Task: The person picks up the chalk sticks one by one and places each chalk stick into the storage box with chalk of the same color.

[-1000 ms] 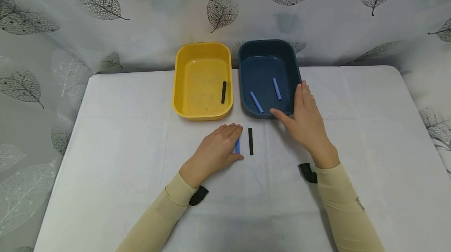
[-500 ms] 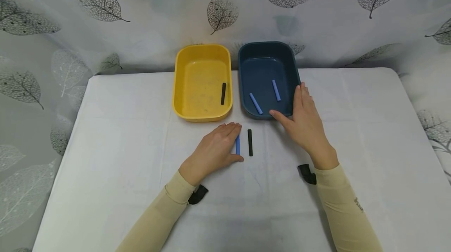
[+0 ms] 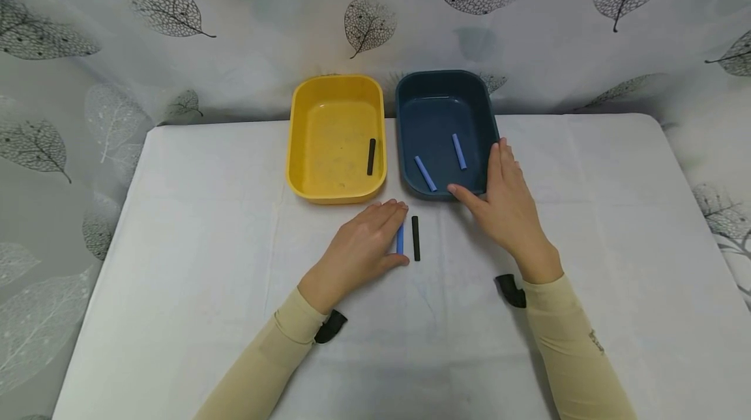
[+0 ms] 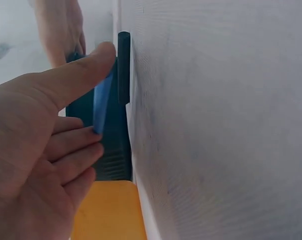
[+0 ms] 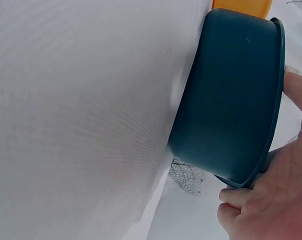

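Observation:
My left hand pinches a blue chalk stick between thumb and fingertips; the left wrist view shows the blue stick spanning from thumb to fingers. Just right of it, a black chalk stick lies on the white cloth, untouched. My right hand rests against the near right corner of a dark blue tray, thumb on the near rim and straight fingers along the right side. Inside that tray lie two blue sticks. In the right wrist view the hand touches the tray's rim.
A yellow tray stands left of the dark blue one, with one black stick in it. Both trays sit at the back edge of the white-covered table. Behind hangs a leaf-patterned curtain.
My left hand has shifted slightly right with the blue chalk stick, bringing it closer to the black one. The right hand and both trays keep their places.

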### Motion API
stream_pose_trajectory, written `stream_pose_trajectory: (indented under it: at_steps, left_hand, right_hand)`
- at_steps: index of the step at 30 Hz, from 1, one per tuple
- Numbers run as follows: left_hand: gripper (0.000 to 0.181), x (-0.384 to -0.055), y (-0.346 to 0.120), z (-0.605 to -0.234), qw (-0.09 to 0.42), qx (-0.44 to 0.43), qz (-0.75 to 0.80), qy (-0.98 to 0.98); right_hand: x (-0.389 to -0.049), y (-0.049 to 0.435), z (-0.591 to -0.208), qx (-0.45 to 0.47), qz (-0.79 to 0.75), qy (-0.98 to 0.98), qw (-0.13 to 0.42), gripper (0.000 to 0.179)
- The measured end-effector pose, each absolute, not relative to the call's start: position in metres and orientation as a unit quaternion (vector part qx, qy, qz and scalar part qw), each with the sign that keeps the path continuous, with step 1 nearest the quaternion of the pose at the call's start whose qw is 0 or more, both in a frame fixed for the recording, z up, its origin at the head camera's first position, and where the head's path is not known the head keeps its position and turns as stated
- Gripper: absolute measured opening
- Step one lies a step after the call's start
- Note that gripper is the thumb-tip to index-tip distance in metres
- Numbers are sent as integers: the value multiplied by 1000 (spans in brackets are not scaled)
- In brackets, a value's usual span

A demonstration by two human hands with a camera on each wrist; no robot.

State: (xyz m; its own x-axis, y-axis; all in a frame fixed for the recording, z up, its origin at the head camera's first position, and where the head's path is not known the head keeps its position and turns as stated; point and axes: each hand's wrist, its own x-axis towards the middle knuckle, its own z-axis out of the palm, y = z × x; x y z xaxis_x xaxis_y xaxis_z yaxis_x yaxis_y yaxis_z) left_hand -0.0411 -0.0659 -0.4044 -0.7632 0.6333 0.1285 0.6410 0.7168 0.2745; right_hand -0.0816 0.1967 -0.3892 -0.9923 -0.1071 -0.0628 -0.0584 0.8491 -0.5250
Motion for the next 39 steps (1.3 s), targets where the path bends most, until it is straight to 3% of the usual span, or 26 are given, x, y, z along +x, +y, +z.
stream_pose_trajectory:
  at_steps: [26,39]
  left_hand:
    - [80,-62,-46,-394,181,-327,-195,-907]
    - [81,-78,-30,-391,193,-295,-241,-904]
  right_hand:
    - [-82,198,-390,-47,-266,962,40,108]
    - [-81,197,-389,-46,-267,962,42,107]
